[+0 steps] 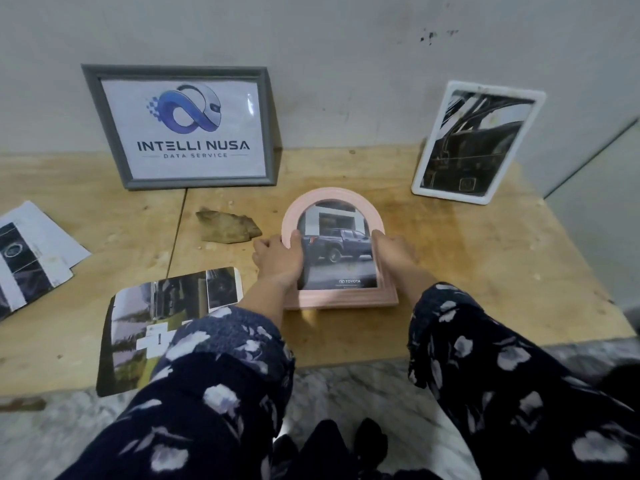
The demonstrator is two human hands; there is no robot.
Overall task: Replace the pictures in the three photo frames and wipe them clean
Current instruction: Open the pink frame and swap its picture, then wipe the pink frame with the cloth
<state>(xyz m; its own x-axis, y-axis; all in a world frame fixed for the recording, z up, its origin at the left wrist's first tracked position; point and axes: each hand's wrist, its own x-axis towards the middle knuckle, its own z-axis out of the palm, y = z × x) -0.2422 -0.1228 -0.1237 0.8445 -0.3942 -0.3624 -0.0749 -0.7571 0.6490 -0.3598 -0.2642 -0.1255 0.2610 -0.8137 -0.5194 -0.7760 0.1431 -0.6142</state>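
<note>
A pink arched photo frame [341,299] with a picture of a dark pickup truck stands tilted at the table's middle. My left hand [278,259] grips its left edge, thumb over the front. My right hand [394,254] grips its right edge the same way. A grey frame [104,126] with a blue logo print leans against the wall at the back left. A white frame [420,181] with a dark car-interior picture leans at the back right. A crumpled brownish cloth [227,227] lies just left of the pink frame.
Loose printed pictures [138,327] lie at the front left of the wooden table [485,271], partly under my left sleeve. More prints [31,251] sit at the far left edge. A marble floor runs below the table's front edge.
</note>
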